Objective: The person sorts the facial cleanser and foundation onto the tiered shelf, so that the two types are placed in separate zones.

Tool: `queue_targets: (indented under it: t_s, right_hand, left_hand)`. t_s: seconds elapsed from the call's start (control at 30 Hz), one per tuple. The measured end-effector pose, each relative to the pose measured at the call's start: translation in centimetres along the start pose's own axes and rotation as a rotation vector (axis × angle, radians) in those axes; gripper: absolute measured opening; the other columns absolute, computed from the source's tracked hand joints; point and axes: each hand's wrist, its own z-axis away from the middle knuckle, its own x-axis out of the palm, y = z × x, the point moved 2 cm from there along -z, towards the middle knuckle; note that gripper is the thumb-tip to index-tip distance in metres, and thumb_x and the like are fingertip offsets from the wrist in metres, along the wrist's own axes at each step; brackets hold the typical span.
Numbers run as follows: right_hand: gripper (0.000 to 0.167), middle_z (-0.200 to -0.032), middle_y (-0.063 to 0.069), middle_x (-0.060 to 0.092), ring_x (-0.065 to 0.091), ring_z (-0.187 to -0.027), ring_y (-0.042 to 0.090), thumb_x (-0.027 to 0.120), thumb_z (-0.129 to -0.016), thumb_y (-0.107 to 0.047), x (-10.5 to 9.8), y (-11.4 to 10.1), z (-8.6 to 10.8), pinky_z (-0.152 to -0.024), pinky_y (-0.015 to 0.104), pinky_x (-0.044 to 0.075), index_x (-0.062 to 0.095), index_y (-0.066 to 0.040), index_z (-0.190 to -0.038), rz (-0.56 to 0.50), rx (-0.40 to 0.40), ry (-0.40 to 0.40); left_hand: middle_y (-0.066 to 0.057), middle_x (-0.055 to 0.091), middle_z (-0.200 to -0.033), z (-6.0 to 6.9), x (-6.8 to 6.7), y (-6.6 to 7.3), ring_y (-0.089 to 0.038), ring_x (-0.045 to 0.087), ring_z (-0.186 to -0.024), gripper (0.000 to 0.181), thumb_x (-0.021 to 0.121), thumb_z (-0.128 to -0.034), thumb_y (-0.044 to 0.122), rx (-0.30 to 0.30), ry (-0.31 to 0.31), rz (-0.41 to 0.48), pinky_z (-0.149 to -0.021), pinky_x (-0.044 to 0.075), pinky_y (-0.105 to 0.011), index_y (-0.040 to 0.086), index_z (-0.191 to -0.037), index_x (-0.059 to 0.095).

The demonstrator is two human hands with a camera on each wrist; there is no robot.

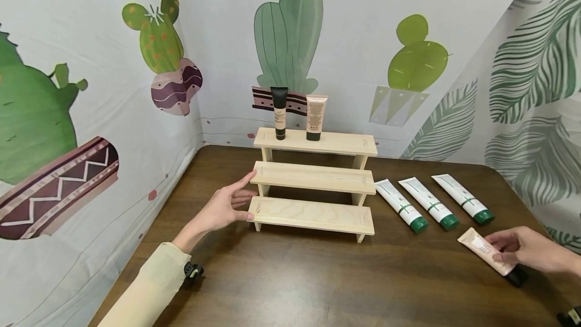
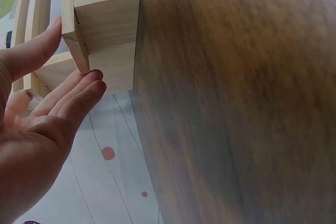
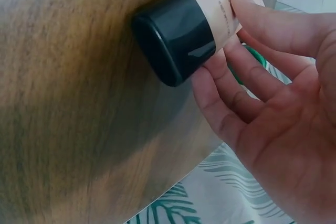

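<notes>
Right hand [image 1: 528, 249] pinches one pink black-capped tube [image 1: 483, 251] between thumb and fingers, at right side of counter [image 1: 317, 281]. Left hand [image 1: 222, 208], fingers apart, touches left end of one three-step wooden rack [image 1: 313, 213]. Three white green-capped tubes [image 1: 428, 202] lie right of rack. Two upright on top step [image 1: 342, 142]: one black-and-beige tube [image 1: 280, 115], one pale-pink tube [image 1: 314, 117]. Behind, four printed cacti [image 1: 290, 39] on cloth [image 1: 358, 39].

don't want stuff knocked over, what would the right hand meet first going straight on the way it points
Probably the green cap of the middle white tube, left of the right hand and the beige tube it holds; height is unclear, so it might pass over.
</notes>
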Motion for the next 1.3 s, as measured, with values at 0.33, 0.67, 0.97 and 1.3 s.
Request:
queue_targets:
  t_s: [0.33, 0.67, 0.97, 1.3]
  right_hand:
    - [0.040, -0.096, 0.009, 0.074, 0.065, -0.077, 0.001, 0.074, -0.096, 0.000, 0.3, -1.1, 0.2, -0.061, 0.026, 0.060, 0.057, 0.030, -0.117, 0.064, -0.010, 0.070]
    - [0.041, -0.095, 0.006, 0.077, 0.065, -0.081, -0.003, 0.075, -0.095, -0.001, 0.5, -2.9, 0.3, -0.061, 0.024, 0.059, 0.059, 0.028, -0.119, 0.119, -0.051, 0.181]
    - [0.039, -0.099, 0.008, 0.076, 0.064, -0.082, -0.005, 0.078, -0.094, -0.004, 0.7, -5.0, 0.0, -0.062, 0.023, 0.058, 0.064, 0.022, -0.121, 0.137, -0.019, 0.268]
    - [0.048, -0.101, 0.012, 0.077, 0.066, -0.083, -0.004, 0.082, -0.093, -0.013, 0.8, -6.8, -0.5, -0.063, 0.024, 0.059, 0.065, 0.018, -0.126, 0.127, 0.034, 0.369]
  left_hand:
    - [-0.030, 0.064, -0.136, -0.1, 0.0, -0.1, -0.040, 0.063, -0.128, 0.110, 0.087, -0.0801, -0.011, -0.006, -0.001, 0.003, -0.110, 0.051, -0.050, 0.022, -0.168, 0.030]
    - [-0.028, 0.064, -0.136, -0.2, 0.0, -0.2, -0.040, 0.063, -0.127, 0.111, 0.087, -0.0798, -0.010, -0.013, 0.001, -0.002, -0.109, 0.051, -0.049, 0.024, -0.168, 0.031]
    - [-0.029, 0.065, -0.135, -0.1, 0.0, -0.2, -0.039, 0.063, -0.127, 0.110, 0.088, -0.0795, -0.010, -0.008, 0.001, 0.009, -0.110, 0.051, -0.048, 0.023, -0.168, 0.031]
    - [-0.029, 0.064, -0.136, -0.1, -0.1, -0.2, -0.040, 0.063, -0.127, 0.111, 0.088, -0.0793, -0.010, -0.006, 0.001, 0.015, -0.109, 0.051, -0.048, 0.023, -0.168, 0.031]
